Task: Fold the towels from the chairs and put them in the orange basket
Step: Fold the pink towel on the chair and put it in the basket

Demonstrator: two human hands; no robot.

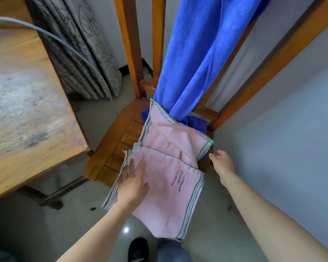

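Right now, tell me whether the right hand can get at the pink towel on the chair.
Probably yes: the right hand hovers open just beside the right edge of the pink towel, with nothing between them.

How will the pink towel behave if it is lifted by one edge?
Probably floppy: the pink towel creases and droops over the chair seat edge. Likely light, as it looks thin. It may slide off, since much of it overhangs.

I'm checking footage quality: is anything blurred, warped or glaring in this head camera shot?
Head view: the worn wooden table at left is smeared by blur; the orange-brown wooden chair rails splay from wide-angle distortion; a small glare spot shines on the glossy grey floor; the pink striped-edge towel looks fairly sharp.
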